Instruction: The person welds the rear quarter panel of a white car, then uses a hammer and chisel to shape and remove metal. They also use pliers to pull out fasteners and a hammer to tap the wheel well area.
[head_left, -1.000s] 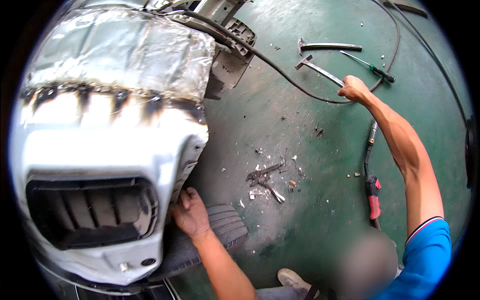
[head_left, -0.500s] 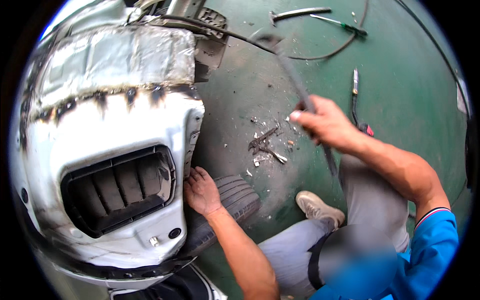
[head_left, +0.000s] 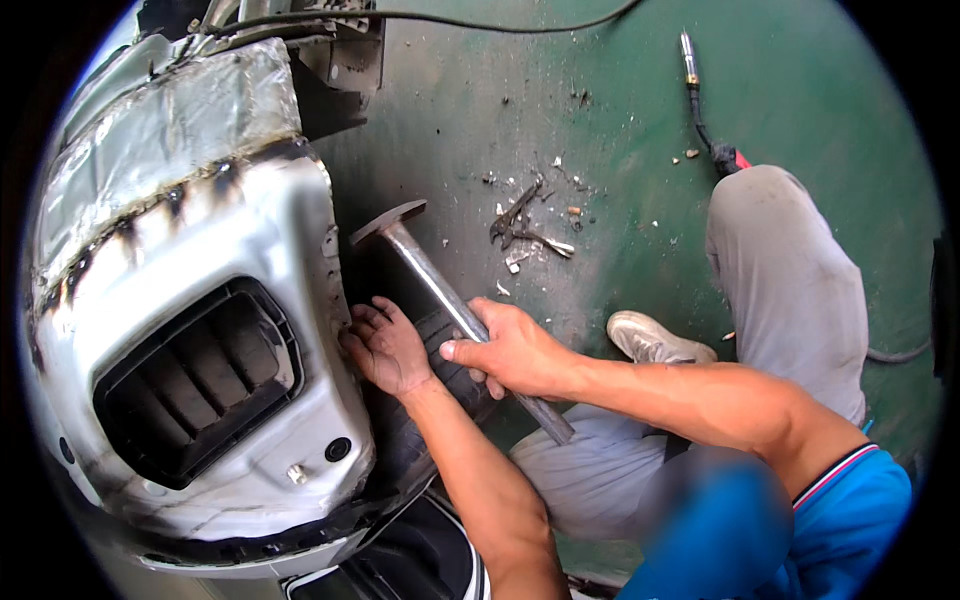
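Note:
My right hand is wrapped round the metal shaft of a hammer, whose flat head is up by the panel's edge. The head is apart from the metal as far as I can see. My left hand rests against the side edge of a white car body panel, palm turned up, fingers apart and slightly bent, with nothing visible in it. Scorched weld marks run across the panel below a bare silvery section. A black vent with slats is set in the panel. Under my hands lies a tyre, partly hidden.
Locking pliers lie on the green floor among small debris. A welding torch lies at the right, its handle near my knee. A dark cable crosses the far floor. My shoe is beyond my right forearm.
The hammer has come down and left, from over the floor to beside the panel's edge. My left hand stays at the edge, its fingers more bent. The view has shifted.

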